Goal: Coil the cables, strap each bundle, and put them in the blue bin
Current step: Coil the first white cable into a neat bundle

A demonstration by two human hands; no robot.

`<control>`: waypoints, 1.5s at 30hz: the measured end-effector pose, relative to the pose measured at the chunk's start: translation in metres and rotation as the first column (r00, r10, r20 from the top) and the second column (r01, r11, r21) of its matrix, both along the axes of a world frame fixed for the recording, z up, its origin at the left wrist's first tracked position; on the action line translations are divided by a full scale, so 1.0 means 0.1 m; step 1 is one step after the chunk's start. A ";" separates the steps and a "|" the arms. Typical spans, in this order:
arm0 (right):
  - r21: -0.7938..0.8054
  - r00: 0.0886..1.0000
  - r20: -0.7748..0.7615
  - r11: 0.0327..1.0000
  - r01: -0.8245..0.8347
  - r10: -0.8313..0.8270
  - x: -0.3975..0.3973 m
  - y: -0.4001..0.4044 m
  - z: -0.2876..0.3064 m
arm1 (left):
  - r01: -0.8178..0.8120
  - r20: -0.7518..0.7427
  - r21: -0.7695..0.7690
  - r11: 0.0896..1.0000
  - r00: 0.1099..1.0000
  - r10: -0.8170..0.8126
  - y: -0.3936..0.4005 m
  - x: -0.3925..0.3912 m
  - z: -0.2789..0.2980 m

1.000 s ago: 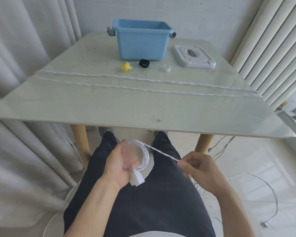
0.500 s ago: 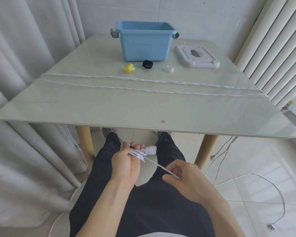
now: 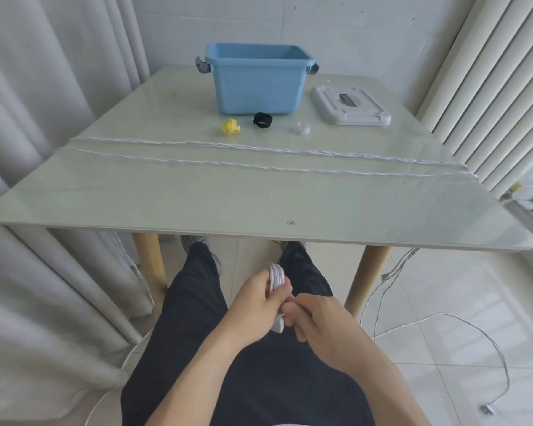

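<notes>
Left hand point(image 3: 256, 305) grips coiled cable point(image 3: 276, 279) — loops upright, edge-on.

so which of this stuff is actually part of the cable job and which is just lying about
Part of the job:
coil, gripped by left hand, right hand at it
two cables across the table
blue bin
yellow strap, black strap, white strap

Lying about:
bin lid
thin wire on the floor
curtains

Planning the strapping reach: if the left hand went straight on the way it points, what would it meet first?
Probably the near edge of the pale green glass table. The left hand, gripping the coiled white cable, points up-forward beneath it; depth is unclear.
</notes>
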State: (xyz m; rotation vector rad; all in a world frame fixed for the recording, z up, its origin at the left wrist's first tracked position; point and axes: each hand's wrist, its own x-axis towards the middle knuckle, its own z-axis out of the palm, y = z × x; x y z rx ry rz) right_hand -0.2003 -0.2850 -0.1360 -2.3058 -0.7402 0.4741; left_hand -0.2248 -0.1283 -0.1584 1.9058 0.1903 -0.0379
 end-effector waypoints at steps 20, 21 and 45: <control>0.120 0.996 -0.011 0.989 0.090 -0.089 0.31 -0.24 -0.12 | 0.433 -0.285 -0.017 0.901 0.862 -0.420 0.15 0.04 0.15; 0.119 0.997 0.001 0.990 0.078 -0.078 0.31 -0.22 -0.12 | 0.440 -0.298 -0.055 0.896 0.850 -0.435 0.17 0.04 0.14; 0.140 0.967 -0.040 0.957 0.255 -0.252 0.39 -0.31 -0.16 | -0.377 -0.350 -0.918 0.126 0.917 0.192 0.25 0.10 -0.09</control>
